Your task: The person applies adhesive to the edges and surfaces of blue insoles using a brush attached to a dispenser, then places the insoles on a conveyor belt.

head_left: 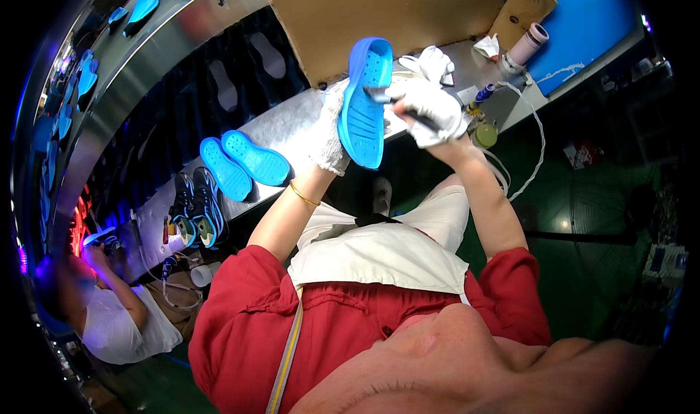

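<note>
At the bench (281, 122) edge, the blue sole (362, 126) is clasped in the left hand (330, 137), a blurred tool (378, 94) in the right hand (435, 113); through uneven pressure, the sole might be twisted loose.

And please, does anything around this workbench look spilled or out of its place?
I see no spill. Slightly odd is the white cord: it loops loosely past the near edge of the workbench, on the right, untidy and perhaps easy to snag.
</note>
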Available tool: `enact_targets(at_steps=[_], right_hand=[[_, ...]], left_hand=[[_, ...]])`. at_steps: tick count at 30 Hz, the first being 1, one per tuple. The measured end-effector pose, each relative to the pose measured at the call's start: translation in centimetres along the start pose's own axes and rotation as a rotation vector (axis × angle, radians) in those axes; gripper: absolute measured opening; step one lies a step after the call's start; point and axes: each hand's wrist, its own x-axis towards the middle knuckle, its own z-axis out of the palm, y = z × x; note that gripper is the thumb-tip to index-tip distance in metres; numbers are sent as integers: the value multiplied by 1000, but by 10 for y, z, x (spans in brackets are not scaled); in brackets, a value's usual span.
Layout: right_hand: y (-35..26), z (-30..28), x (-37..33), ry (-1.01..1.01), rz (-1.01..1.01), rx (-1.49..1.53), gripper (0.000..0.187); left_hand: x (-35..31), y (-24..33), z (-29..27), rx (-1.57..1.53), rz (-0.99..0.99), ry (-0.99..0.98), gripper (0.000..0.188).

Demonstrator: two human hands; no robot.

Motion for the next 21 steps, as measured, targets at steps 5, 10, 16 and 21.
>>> enact_targets(at_steps=[5, 10, 16, 21], right_hand=[[-32, -26, -4, -126, -33, -15, 19], [-44, -50, -4, 245, 131, 64, 20], [-33, -31, -4, 222, 128, 136, 19], [-21, -36, -23, 141, 262, 255, 21]], left_hand=[[13, 38, 19, 78, 34, -6, 64], [67, 141, 90, 167, 132, -365, 74], [196, 238, 123, 1418, 893, 358, 46], [193, 254, 89, 1762, 1114, 276, 47]])
